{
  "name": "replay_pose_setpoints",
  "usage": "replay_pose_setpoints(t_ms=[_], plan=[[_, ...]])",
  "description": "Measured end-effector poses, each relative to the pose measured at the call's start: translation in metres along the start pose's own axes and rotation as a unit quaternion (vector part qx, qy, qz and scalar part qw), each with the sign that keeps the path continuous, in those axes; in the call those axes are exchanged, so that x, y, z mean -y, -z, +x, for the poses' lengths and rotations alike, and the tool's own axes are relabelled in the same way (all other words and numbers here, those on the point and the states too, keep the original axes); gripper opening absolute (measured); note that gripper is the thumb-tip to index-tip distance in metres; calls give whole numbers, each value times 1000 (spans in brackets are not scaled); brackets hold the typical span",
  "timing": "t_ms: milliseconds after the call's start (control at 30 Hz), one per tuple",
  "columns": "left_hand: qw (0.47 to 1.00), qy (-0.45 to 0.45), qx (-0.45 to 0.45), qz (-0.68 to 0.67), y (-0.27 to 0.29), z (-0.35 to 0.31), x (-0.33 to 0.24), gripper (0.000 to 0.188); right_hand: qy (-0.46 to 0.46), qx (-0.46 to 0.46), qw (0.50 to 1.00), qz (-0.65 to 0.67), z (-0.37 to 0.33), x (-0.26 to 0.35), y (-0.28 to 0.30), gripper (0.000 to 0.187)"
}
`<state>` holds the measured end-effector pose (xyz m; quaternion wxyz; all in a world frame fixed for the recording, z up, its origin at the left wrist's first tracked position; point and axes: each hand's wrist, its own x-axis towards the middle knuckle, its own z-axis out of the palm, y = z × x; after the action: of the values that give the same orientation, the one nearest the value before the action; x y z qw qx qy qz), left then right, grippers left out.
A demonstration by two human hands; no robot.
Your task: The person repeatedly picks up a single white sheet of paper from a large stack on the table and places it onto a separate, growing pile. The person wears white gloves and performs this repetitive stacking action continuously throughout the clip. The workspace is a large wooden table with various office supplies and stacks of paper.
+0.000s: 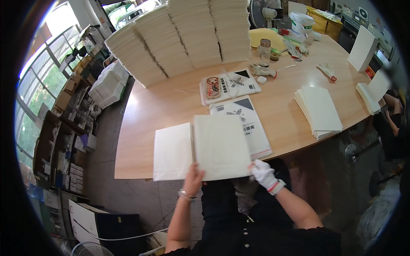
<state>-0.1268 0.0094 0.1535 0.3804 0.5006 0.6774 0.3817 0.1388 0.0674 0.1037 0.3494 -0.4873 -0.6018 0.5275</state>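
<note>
A cream-white rectangular paper panel (222,147) is held at the table's near edge, slightly blurred. My bare left hand (194,178), with a bracelet at the wrist, grips its lower left corner. At the lower right corner, my right hand (263,175) in a white glove pinches the edge. Whether the panel is one sheet or several layers, I cannot tell. Close to its left side lies a flat white paper stack (172,151). Partly hidden under the panel is a white printed packet (257,135) with black and grey marks.
Tall paper stacks (183,40) stand at the table's back. Beyond the packet lie another printed packet (245,83) and a patterned tin (212,88). A glass jar (265,53), a brush (326,72) and fanned white boards (320,111) are to the right. A seated person (390,115) is at far right.
</note>
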Motion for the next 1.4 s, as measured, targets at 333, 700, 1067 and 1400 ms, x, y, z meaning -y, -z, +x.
replay_pose_setpoints(t_ms=[333, 700, 1067, 1400], plan=[[967, 11, -203, 155, 163, 25, 162, 47, 44, 199, 947, -247, 63, 65, -184, 35], [915, -139, -368, 87, 118, 26, 89, 34, 93, -129, 986, 42, 23, 0, 78, 7], [952, -245, 46, 176, -52, 74, -10, 35, -89, -517, 799, 293, 14, -59, 334, 9], [764, -265, 75, 584, -123, 95, -34, 16, -47, -507, 838, 194, 28, -6, 306, 10]])
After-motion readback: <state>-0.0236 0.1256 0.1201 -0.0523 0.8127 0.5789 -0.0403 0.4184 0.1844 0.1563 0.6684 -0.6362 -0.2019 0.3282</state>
